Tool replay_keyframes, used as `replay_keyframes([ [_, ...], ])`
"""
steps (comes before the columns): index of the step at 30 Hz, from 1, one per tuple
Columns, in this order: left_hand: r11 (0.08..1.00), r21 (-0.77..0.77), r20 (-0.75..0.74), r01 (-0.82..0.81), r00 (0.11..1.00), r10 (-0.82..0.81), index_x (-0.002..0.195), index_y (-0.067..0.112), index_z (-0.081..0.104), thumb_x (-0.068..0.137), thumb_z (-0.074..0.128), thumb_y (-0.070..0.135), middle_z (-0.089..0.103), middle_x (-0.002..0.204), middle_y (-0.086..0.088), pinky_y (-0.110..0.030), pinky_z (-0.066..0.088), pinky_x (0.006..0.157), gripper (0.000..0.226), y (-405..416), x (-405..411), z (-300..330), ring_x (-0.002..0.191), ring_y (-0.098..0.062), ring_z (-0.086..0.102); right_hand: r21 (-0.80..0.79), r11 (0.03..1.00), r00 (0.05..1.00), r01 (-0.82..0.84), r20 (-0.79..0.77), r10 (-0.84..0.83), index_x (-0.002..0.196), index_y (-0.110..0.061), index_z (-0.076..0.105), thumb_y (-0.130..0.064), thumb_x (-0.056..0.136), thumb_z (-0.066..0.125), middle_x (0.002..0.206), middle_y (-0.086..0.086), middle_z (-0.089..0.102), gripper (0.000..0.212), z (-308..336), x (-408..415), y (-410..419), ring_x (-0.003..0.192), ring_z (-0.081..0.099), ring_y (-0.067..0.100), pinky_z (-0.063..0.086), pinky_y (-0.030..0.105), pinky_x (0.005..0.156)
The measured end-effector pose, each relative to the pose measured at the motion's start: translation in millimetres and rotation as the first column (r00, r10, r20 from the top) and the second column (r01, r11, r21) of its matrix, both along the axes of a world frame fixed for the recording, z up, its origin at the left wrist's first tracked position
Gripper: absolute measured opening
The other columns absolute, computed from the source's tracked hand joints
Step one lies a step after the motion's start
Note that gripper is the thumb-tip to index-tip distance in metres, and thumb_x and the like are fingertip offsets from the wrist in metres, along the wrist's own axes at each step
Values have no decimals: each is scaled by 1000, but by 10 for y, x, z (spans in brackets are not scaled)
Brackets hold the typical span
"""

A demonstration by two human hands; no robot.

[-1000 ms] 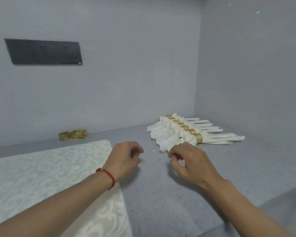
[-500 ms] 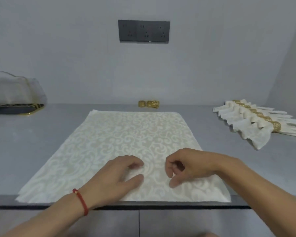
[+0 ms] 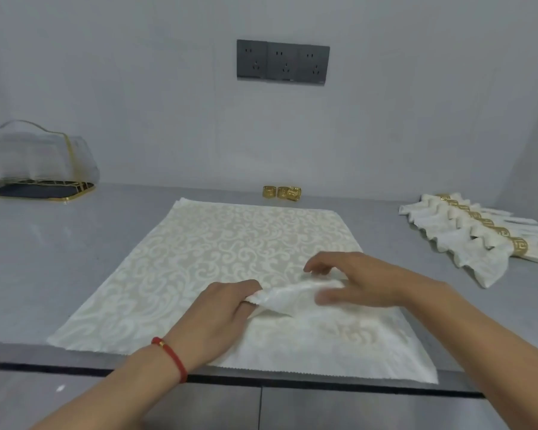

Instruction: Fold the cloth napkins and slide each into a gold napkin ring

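A: Spread flat on grey counter [image 3: 44,274]: patterned napkin [image 3: 215,243], near edge bunched up.

B: Pinching that raised fold: left hand [image 3: 218,318]. Right hand [image 3: 357,280] blurred, fingers curled around it.

A: Far right, ringed napkins [image 3: 466,231]; far centre, spare gold rings [image 3: 281,193].

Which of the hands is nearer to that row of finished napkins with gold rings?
The right hand. It lies on the flat napkin, on the side facing the finished napkins. The left hand pinches the cloth farther from them.

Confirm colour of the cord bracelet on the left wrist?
Red, with a small gold bead; the thin cord bracelet shows clearly in the head view.
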State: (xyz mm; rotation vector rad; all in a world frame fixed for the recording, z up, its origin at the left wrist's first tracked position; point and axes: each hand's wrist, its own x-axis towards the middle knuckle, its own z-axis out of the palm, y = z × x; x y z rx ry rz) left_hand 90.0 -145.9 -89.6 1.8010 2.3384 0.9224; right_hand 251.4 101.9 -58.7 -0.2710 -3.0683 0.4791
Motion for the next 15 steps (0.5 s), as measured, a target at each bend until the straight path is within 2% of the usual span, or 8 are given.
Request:
replay_keyframes([
  [1, 1000, 11, 25, -8, 1000, 8, 76, 19, 54, 102, 44, 17, 53, 64, 10, -17, 35, 59, 28, -7, -8, 26, 63, -5, 50, 31, 999, 1000, 26, -15, -25, 128, -40, 62, -59, 93, 62, 127, -27, 62, 39, -3, 15, 95, 115, 56, -9, 45, 15, 96],
  [2, 1000, 23, 29, -1, 1000, 1, 77, 20, 55, 101, 43, 15, 55, 67, 12, -16, 36, 60, 27, -18, -8, 30, 66, -5, 52, 21, 998, 995, 66, -77, -65, 121, -38, 68, -54, 95, 61, 120, -28, 65, 31, -29, 47, 177, 110, 59, -8, 47, 18, 95],
  [3, 1000, 30, 2, -4, 1000, 4, 80, 21, 57, 101, 43, 15, 56, 69, 12, -16, 37, 62, 27, -17, -21, 51, 68, -6, 53, -18, 996, 983, 92, -155, -94, 105, -36, 73, -48, 98, 59, 101, -28, 69, 19, -26, 51, 255, 93, 63, -6, 50, 22, 87],
  [5, 999, 3, -55, -49, 997, 49, 83, 25, 55, 102, 41, 18, 55, 68, 12, -17, 37, 61, 24, 1, -49, 45, 66, -7, 51, -90, 989, 955, 118, -263, -138, 69, -27, 57, -42, 101, 56, 63, -20, 51, 35, -19, 51, 347, 60, 47, 2, 42, 26, 64],
  [6, 996, -13, -60, -85, 995, 84, 85, 26, 53, 102, 39, 19, 55, 68, 10, -19, 38, 60, 23, 16, -60, 44, 65, -9, 51, -101, 986, 947, 135, -278, -158, 64, -22, 46, -40, 102, 56, 58, -16, 41, 43, -10, 62, 337, 55, 38, 4, 35, 27, 59],
  [8, 986, -48, -60, -162, 985, 159, 86, 26, 49, 103, 36, 22, 56, 70, 7, -27, 44, 63, 22, 59, -74, 60, 66, -12, 52, -119, 982, 950, 143, -260, -170, 62, -19, 36, -41, 102, 56, 55, -13, 33, 50, 26, 118, 292, 53, 31, 6, 29, 29, 56],
  [10, 983, -52, -53, -174, 984, 171, 81, 29, 43, 106, 33, 29, 51, 67, 4, -27, 39, 61, 27, 96, -24, 86, 65, -13, 49, -150, 975, 956, 165, -217, -195, 62, -16, 32, -44, 102, 55, 55, -11, 28, 54, 64, 243, 225, 52, 26, 7, 26, 31, 55],
  [15, 967, -88, -68, -239, 970, 234, 80, 26, 40, 106, 28, 40, 52, 74, 6, -31, 40, 67, 32, 100, -32, 121, 74, -16, 51, -277, 949, 962, 154, -177, -208, 62, -14, 34, -51, 98, 58, 58, -3, 27, 57, 118, 522, -67, 54, 25, 14, 24, 27, 53],
])
